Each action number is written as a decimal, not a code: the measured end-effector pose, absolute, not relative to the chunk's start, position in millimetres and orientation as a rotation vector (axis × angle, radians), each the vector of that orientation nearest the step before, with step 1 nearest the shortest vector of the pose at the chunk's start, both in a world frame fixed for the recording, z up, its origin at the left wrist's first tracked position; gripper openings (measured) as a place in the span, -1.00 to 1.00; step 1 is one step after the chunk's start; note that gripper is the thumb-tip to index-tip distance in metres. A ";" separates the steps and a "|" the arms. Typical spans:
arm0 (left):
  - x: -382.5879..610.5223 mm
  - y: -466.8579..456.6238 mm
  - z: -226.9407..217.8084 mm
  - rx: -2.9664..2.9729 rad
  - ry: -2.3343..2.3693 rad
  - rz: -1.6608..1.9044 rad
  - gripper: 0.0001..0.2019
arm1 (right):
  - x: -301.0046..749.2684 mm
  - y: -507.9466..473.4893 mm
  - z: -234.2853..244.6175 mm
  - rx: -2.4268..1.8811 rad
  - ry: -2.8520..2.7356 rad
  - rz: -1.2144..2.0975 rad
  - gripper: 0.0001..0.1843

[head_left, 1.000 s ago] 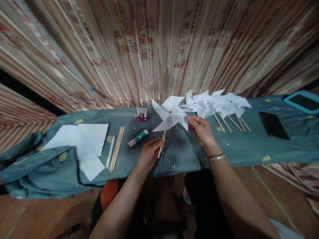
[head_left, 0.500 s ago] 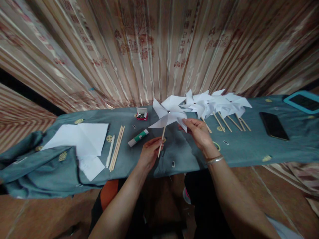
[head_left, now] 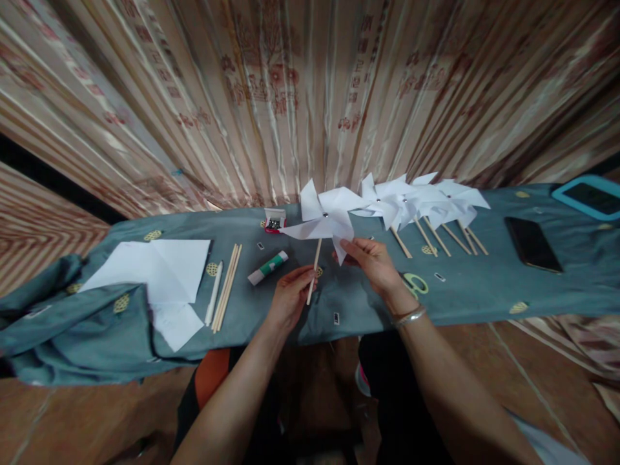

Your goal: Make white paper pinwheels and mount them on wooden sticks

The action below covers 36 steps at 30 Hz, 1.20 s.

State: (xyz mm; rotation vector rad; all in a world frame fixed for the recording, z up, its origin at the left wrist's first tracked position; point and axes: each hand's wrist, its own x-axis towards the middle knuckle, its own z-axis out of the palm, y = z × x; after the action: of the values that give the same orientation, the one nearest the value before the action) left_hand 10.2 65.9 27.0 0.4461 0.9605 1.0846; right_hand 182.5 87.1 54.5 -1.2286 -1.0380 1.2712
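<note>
A white paper pinwheel (head_left: 334, 225) with a shiny pin at its centre is held above the table in the middle of the view. My left hand (head_left: 292, 294) pinches its thin wooden stick (head_left: 314, 271) near the lower end. One curled blade is between the fingers of my right hand (head_left: 371, 261), at the lower right of the wheel. Just behind the left hand lies a glue stick (head_left: 268, 268) with a green band. An opened red box of metal pins (head_left: 274, 223) sits beyond it, partly behind a blade tip.
Several finished pinwheels (head_left: 402, 199) lie in a row at the back right. Green-handled scissors (head_left: 416, 283) are by my right wrist. A phone (head_left: 533, 244) and blue-framed device (head_left: 591, 197) lie right; wooden sticks (head_left: 227, 289), a white pen (head_left: 214, 294) and paper sheets (head_left: 179, 265) lie left.
The pinwheel has turned anticlockwise, its blades shifting round the pin. My right hand has moved slightly left and down with the blade, uncovering more of the scissors. My left hand stays in place.
</note>
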 end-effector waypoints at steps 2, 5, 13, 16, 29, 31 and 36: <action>9.7 65.5 26.2 0.462 0.955 1.085 -0.69 | 180.1 86.3 53.4 -1.231 -1.065 1.272 -0.51; 9.1 65.0 25.8 0.482 0.949 1.085 -0.68 | 176.6 85.1 52.3 -1.237 -1.101 1.271 -0.50; 9.8 64.9 28.3 0.472 0.942 1.080 -0.64 | 171.2 84.1 52.8 -1.237 -1.155 1.307 -0.46; 10.1 65.0 28.0 0.474 0.944 1.088 -0.65 | 171.7 83.7 53.6 -1.232 -1.199 1.297 -0.46; 11.4 64.5 23.6 0.449 0.924 1.074 -0.67 | 166.5 79.2 55.8 -1.177 -1.195 1.350 -0.49; 11.7 64.0 23.4 0.450 0.919 1.075 -0.66 | 165.1 79.0 55.7 -1.171 -1.193 1.354 -0.50; 12.5 62.8 23.1 0.488 0.896 1.065 -0.66 | 159.6 80.8 54.0 -1.164 -1.191 1.363 -0.49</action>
State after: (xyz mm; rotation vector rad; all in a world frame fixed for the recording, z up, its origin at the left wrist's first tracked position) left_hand 12.5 62.8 23.1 0.4882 0.8961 1.0649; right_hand 159.6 80.8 54.0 -1.1637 -1.1913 1.3633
